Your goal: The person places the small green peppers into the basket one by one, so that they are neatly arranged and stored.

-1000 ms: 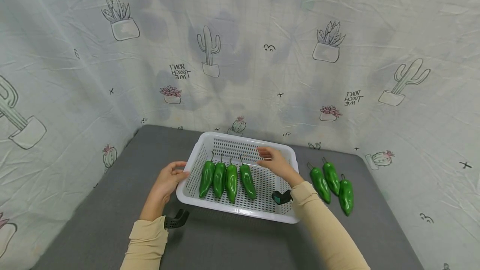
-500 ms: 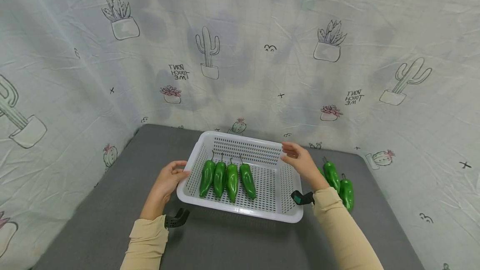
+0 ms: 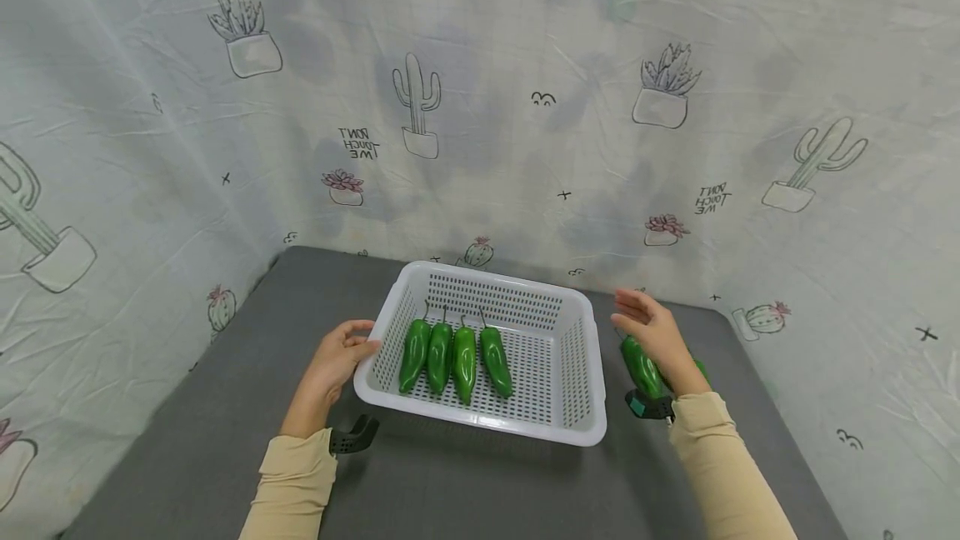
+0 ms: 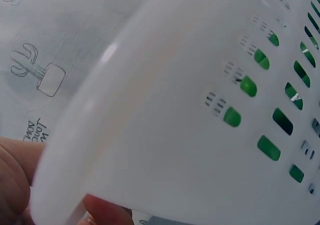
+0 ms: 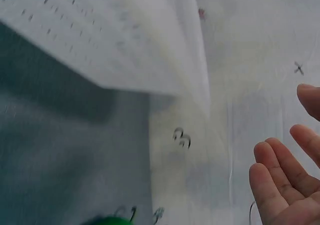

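A white perforated plastic basket stands on the grey table, holding several green peppers side by side in its left half. At its left end, my left hand grips the rim; the left wrist view shows the basket's outer wall and a fingertip under the rim. My right hand is to the right of the basket, above loose green peppers, which it partly hides. In the right wrist view its fingers are spread, holding nothing.
A light curtain printed with potted cacti hangs behind and beside the grey table. The basket's right half shows bare perforated floor.
My right hand has moved right, from over the basket to over the loose peppers. My left hand stays on the rim, and the basket and its peppers have not moved.
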A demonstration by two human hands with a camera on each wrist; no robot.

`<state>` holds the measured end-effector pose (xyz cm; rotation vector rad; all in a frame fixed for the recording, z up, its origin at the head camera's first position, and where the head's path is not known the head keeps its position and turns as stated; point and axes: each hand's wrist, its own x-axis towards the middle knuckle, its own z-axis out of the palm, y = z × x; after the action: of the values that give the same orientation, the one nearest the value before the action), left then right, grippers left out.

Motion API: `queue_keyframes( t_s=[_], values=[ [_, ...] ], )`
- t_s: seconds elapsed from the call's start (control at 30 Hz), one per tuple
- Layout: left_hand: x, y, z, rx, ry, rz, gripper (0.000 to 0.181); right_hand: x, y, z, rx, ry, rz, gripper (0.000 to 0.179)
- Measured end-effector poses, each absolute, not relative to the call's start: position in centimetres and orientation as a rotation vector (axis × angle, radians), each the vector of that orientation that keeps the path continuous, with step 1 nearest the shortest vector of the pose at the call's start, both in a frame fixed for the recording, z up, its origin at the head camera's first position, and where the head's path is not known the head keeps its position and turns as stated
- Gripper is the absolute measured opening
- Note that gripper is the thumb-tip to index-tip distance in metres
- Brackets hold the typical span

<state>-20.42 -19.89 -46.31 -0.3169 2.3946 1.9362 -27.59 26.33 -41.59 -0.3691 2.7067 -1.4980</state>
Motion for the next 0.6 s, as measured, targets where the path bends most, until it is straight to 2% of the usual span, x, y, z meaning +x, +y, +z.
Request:
queue_keyframes(
  t_s=[0.37, 0.6],
  values=[
    [-20.3, -19.8, -46.3, -0.326, 2.384, 1.949, 0.045, -26.1, 30.7, -44.1, -0.199, 2.877, -1.567, 0.052],
    [-20.4, -19.8, -46.3, -0.320, 2.380, 1.954, 0.045, -24.8, 33.1, -45.9, 0.008, 2.956, -1.518, 0.055]
  ],
)
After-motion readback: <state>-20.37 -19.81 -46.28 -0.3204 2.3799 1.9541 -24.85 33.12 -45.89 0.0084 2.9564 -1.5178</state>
